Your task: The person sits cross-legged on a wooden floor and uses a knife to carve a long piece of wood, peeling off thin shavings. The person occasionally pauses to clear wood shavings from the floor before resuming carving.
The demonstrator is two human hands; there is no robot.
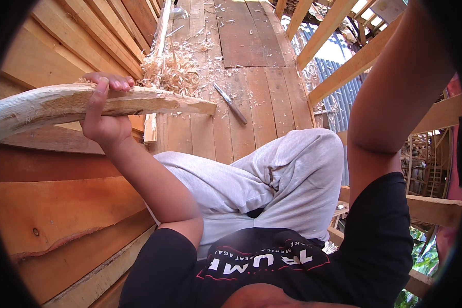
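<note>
My left hand (pixel 103 110) grips a long, pale, roughly carved piece of wood (pixel 46 104) that curves from the left rim to a tapered end near the floor's middle. The fingers wrap over its top edge and the thumb lies along its side. My right arm rises up the right side of the picture and its hand is out of sight beyond the top edge. I sit on a plank floor with my legs in light grey trousers (pixel 272 174) stretched forward.
A pile of wood shavings (pixel 172 72) lies on the plank floor (pixel 241 46). A slim metal tool (pixel 230 103) rests on the boards beyond the carved piece. Stacked planks (pixel 61 205) fill the left. Wooden beams (pixel 344 66) and corrugated sheet stand at the right.
</note>
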